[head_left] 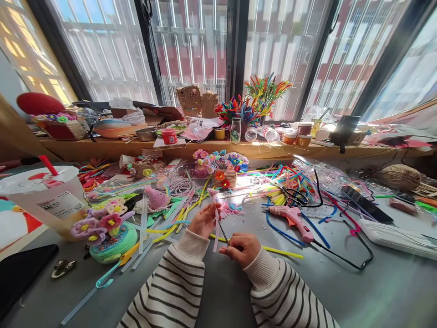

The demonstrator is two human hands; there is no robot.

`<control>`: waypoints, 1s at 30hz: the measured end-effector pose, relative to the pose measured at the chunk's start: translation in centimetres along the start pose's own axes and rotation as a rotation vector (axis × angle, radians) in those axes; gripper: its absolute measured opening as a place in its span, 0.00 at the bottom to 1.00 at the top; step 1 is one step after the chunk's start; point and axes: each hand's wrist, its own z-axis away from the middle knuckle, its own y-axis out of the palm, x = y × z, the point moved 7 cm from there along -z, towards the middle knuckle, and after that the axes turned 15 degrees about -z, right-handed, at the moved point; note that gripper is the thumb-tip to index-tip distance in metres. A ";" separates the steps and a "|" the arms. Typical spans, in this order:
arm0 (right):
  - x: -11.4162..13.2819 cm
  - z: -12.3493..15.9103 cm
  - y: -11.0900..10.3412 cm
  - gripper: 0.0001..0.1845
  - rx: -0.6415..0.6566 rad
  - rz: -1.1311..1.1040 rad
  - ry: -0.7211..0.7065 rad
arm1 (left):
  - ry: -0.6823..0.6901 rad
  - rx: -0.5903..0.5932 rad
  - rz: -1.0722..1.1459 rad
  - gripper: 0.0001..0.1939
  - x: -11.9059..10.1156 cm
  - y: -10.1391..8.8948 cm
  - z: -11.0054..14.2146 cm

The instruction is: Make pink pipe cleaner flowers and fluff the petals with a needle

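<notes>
A smooth grey table sits below barred windows. Above it, the left hand pinches a fuzzy pink strip, and the right hand curls around a slim metal tool beside it.

Two hands, two sleeves, one glue gun, one red straw and one twine ball are showing.

The sleeves are cream with black stripes, the strip pale pink, the glue gun pink with an orange trigger, the table grey.
</notes>
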 end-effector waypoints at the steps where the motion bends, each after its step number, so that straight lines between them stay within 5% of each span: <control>1: 0.0 0.0 0.0 0.19 -0.002 -0.001 0.005 | 0.005 0.006 0.008 0.06 0.0 0.0 0.0; 12: -0.5 0.3 0.8 0.20 0.100 0.052 0.064 | -0.043 0.157 -0.039 0.06 0.5 0.9 0.0; 30: -0.4 0.0 0.3 0.24 0.026 0.034 0.031 | -0.072 0.090 -0.131 0.10 0.9 0.5 -0.2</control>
